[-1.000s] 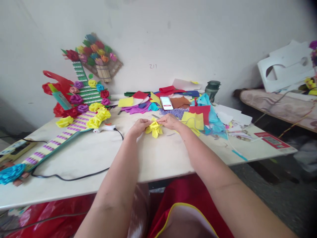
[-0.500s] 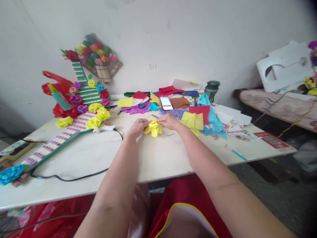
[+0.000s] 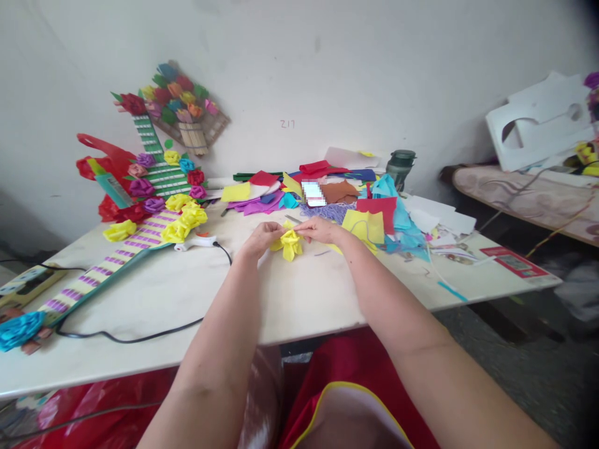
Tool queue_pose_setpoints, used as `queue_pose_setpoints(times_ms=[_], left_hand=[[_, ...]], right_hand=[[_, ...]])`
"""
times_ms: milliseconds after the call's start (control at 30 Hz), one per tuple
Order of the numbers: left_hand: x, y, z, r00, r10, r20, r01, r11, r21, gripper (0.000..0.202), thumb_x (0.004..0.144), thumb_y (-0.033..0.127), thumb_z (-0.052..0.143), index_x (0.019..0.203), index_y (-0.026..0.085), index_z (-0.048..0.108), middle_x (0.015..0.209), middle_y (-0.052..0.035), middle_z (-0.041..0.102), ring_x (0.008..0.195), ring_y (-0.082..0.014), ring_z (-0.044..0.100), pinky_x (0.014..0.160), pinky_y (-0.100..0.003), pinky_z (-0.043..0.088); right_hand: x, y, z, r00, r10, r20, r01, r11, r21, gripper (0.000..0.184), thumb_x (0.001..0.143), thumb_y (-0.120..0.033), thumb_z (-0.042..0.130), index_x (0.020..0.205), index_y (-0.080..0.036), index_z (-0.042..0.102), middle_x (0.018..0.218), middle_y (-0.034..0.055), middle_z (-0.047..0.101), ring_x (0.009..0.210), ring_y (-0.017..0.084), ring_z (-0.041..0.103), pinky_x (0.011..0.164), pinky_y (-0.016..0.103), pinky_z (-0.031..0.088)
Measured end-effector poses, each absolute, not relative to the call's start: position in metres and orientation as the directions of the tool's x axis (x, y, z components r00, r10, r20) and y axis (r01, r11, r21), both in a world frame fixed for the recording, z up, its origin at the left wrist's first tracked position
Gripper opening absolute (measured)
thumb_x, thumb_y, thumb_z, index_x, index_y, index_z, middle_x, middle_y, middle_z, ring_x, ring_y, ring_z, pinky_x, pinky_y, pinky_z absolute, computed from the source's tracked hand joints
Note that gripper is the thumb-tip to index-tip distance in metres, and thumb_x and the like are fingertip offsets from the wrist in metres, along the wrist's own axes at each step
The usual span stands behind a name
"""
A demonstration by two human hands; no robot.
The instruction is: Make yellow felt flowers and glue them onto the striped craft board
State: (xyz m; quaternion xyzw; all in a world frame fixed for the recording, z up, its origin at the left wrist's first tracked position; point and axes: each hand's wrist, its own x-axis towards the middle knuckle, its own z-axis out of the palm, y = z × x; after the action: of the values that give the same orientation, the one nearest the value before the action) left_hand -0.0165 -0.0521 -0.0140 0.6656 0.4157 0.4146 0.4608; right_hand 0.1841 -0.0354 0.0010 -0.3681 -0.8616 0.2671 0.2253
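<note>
Both my hands meet over the middle of the white table (image 3: 187,293), holding a small yellow paper flower (image 3: 291,243) between them. My left hand (image 3: 261,237) pinches its left side with closed fingers. My right hand (image 3: 321,230) pinches the top right of the flower, fingers pressed together. The flower hangs just above the tabletop. A white glue gun (image 3: 195,242) with a black cord lies to the left of my left hand.
A pile of coloured paper sheets (image 3: 327,193), a phone (image 3: 313,193) and a dark green jar (image 3: 401,167) crowd the far side. Striped boards with paper flowers (image 3: 154,187) lie at the left. A power strip (image 3: 28,282) sits at the left edge. A bench with white cut-outs (image 3: 538,125) stands right.
My hands have shifted slightly left and up with the yellow flower, and its petals have been folded closer together.
</note>
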Motion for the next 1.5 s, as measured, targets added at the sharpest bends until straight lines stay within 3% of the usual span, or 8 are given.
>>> queue_pose_setpoints(times_ms=[67, 167, 267, 333, 500, 900, 1167, 1500], left_hand=[[-0.017, -0.052, -0.014, 0.314, 0.935, 0.165, 0.175, -0.228, 0.958, 0.028, 0.063, 0.038, 0.064, 0.06, 0.012, 0.054, 0.048, 0.0045, 0.044, 0.043, -0.0045, 0.034, 0.044, -0.021, 0.021], [-0.017, -0.051, -0.015, 0.314, 0.937, 0.154, 0.137, -0.205, 0.969, 0.025, 0.061, 0.035, 0.065, 0.062, 0.012, 0.056, 0.05, 0.0038, 0.048, 0.044, -0.0049, 0.037, 0.045, -0.02, 0.024], [-0.017, -0.05, -0.015, 0.322, 0.937, 0.136, 0.067, -0.167, 0.984, 0.022, 0.059, 0.032, 0.066, 0.063, 0.012, 0.057, 0.053, 0.0022, 0.052, 0.046, -0.0059, 0.042, 0.046, -0.02, 0.028], [-0.017, -0.051, -0.015, 0.324, 0.94, 0.11, 0.041, -0.13, 0.991, 0.02, 0.058, 0.03, 0.066, 0.062, 0.012, 0.057, 0.051, 0.0021, 0.051, 0.044, -0.0062, 0.042, 0.045, -0.02, 0.028], [-0.017, -0.05, -0.017, 0.327, 0.945, 0.029, -0.013, -0.027, 1.0, 0.018, 0.057, 0.028, 0.065, 0.061, 0.013, 0.057, 0.049, 0.0016, 0.05, 0.043, -0.0072, 0.043, 0.043, -0.02, 0.029], [-0.018, -0.053, -0.017, 0.352, 0.934, -0.054, -0.079, 0.087, 0.993, 0.025, 0.052, 0.029, 0.072, 0.063, 0.01, 0.061, 0.055, -0.0033, 0.058, 0.054, -0.013, 0.056, 0.055, -0.024, 0.042], [-0.02, -0.05, -0.017, 0.389, 0.92, -0.047, -0.048, 0.071, 0.996, 0.027, 0.051, 0.029, 0.074, 0.066, 0.01, 0.063, 0.058, -0.0041, 0.06, 0.056, -0.0129, 0.057, 0.055, -0.024, 0.042], [-0.02, -0.05, -0.017, 0.355, 0.934, -0.03, 0.028, 0.021, 0.999, 0.023, 0.052, 0.029, 0.07, 0.063, 0.011, 0.061, 0.054, -0.0016, 0.058, 0.045, -0.0091, 0.05, 0.045, -0.02, 0.035]], right_hand=[[0.183, -0.037, 0.002, -0.63, 0.756, 0.177, 0.529, 0.585, -0.615, 0.033, 0.081, -0.024, 0.046, 0.11, -0.016, 0.061, 0.058, -0.0016, 0.061, 0.053, 0.006, 0.05, 0.061, 0.021, 0.043], [0.182, -0.04, 0.005, -0.592, 0.778, 0.212, 0.562, 0.587, -0.583, 0.03, 0.079, -0.023, 0.05, 0.106, -0.018, 0.063, 0.078, 0.0021, 0.069, 0.068, 0.009, 0.058, 0.069, 0.023, 0.045], [0.18, -0.043, 0.007, -0.558, 0.783, 0.273, 0.603, 0.609, -0.515, 0.028, 0.077, -0.024, 0.053, 0.102, -0.021, 0.065, 0.099, 0.0024, 0.068, 0.088, 0.013, 0.061, 0.076, 0.024, 0.045], [0.178, -0.044, 0.009, -0.547, 0.788, 0.284, 0.643, 0.612, -0.46, 0.027, 0.078, -0.026, 0.053, 0.102, -0.025, 0.065, 0.103, 0.0006, 0.066, 0.092, 0.015, 0.061, 0.078, 0.025, 0.046], [0.177, -0.047, 0.011, -0.526, 0.801, 0.286, 0.705, 0.598, -0.38, 0.027, 0.079, -0.029, 0.052, 0.102, -0.03, 0.064, 0.104, -0.0018, 0.066, 0.093, 0.016, 0.062, 0.079, 0.026, 0.047], [0.176, -0.047, 0.011, -0.548, 0.784, 0.292, 0.726, 0.619, -0.3, 0.026, 0.079, -0.03, 0.052, 0.102, -0.03, 0.065, 0.102, -0.0011, 0.067, 0.093, 0.018, 0.062, 0.078, 0.026, 0.046], [0.175, -0.049, 0.012, -0.536, 0.79, 0.296, 0.75, 0.607, -0.264, 0.026, 0.079, -0.032, 0.052, 0.101, -0.031, 0.065, 0.102, -0.0009, 0.066, 0.096, 0.018, 0.061, 0.078, 0.025, 0.045], [0.174, -0.047, 0.011, -0.541, 0.787, 0.298, 0.744, 0.613, -0.266, 0.026, 0.078, -0.032, 0.053, 0.1, -0.029, 0.066, 0.102, -0.0003, 0.067, 0.095, 0.018, 0.061, 0.076, 0.024, 0.044]])
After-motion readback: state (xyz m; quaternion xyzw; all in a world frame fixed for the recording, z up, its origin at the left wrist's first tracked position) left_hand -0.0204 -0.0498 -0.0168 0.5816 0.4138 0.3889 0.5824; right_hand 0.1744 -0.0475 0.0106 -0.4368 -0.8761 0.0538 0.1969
